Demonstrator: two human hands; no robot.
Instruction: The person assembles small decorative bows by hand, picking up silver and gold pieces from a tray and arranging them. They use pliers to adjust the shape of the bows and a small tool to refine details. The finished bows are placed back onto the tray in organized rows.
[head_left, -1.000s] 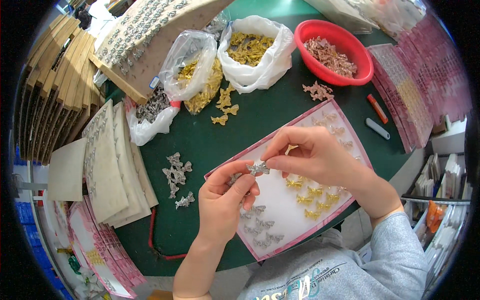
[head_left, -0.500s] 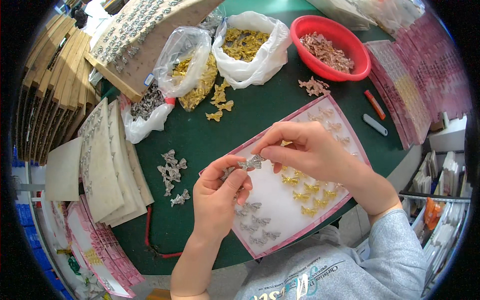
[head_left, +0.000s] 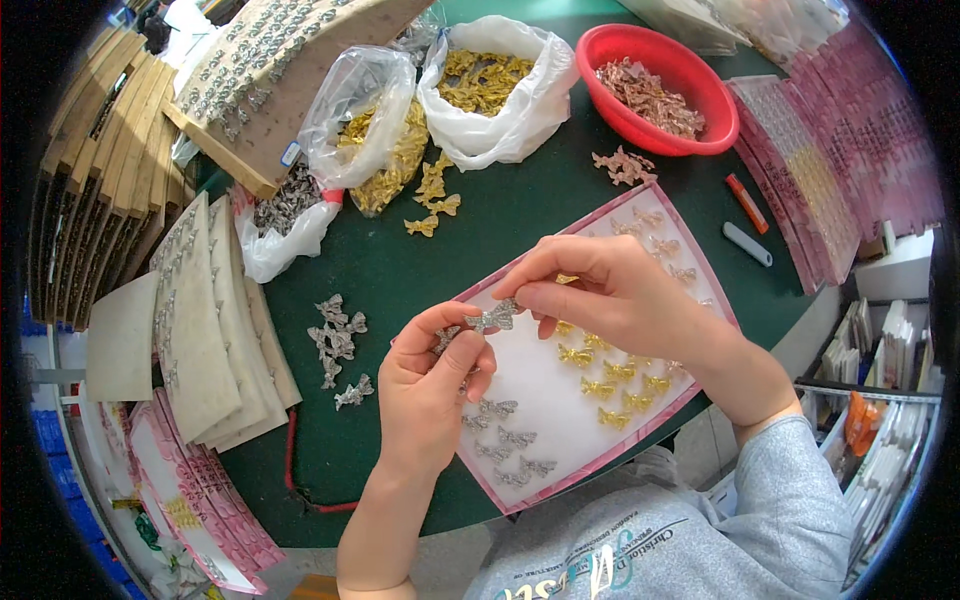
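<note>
Left hand (head_left: 428, 385) pinches small silver metallic bow (head_left: 490, 318), more bows (head_left: 444, 342) bunched behind | right hand (head_left: 615, 305): thumb and forefinger together at its right end | bow above white, pink-bordered rectangular board (head_left: 545, 395) | risk: crowded left fingers could loosen, dropping it

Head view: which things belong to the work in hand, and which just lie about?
Probably in use:
silver bow, at the fingertips of left hand and right hand
pink-edged white card beneath them
loose silver bows
red bowl of rose-gold bows
white bag of gold bows

Apparently lying about:
orange-red stick-shaped item
pale oblong item
dark red strip
</note>
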